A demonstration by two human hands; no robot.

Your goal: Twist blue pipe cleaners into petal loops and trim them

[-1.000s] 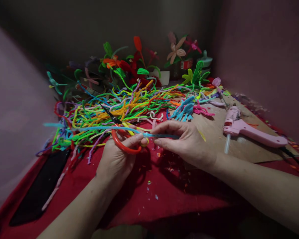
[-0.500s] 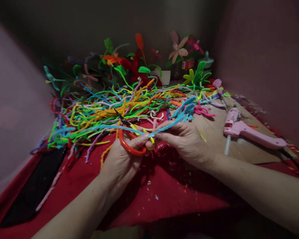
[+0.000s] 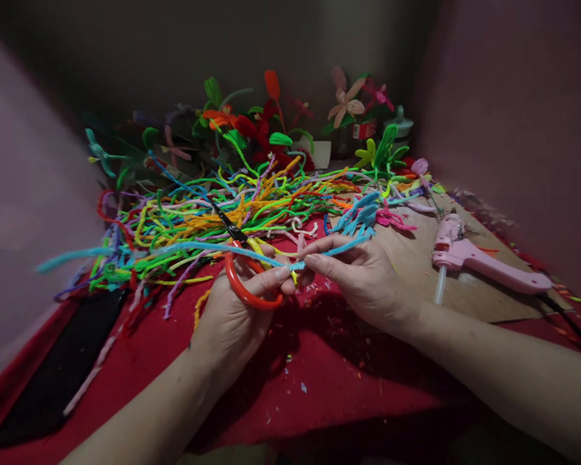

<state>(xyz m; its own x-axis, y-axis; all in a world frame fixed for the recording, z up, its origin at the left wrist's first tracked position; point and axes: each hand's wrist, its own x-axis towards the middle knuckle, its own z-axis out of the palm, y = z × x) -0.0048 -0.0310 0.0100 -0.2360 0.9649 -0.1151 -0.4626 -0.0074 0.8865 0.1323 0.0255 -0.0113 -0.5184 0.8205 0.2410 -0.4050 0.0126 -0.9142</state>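
Long end of blue pipe cleaner (image 3: 208, 247) now sits farther left vs. 0.5 s ago. On my feed: left hand (image 3: 239, 300) (scissors (image 3: 232, 287) hooked on it) & right hand (image 3: 370, 281) pinch it side by side over red cloth (image 3: 290, 407). Prob. twisting; next needs steady pinch, I'd say.

left hand (image 3: 242, 300) pinches blue fuzzy stem (image 3: 213, 247), also holds red-and-yellow-handled scissors (image 3: 231, 279) | right hand (image 3: 365, 274) pinches same stem just beside | beyond, leftward: heap of coloured stems (image 3: 256, 206) | right: pink glue gun (image 3: 498, 263) on brown board (image 3: 407, 252) | near left: flat black object (image 3: 61, 368) on red surface (image 3: 329, 381) | far: fuzzy flowers (image 3: 346, 104)
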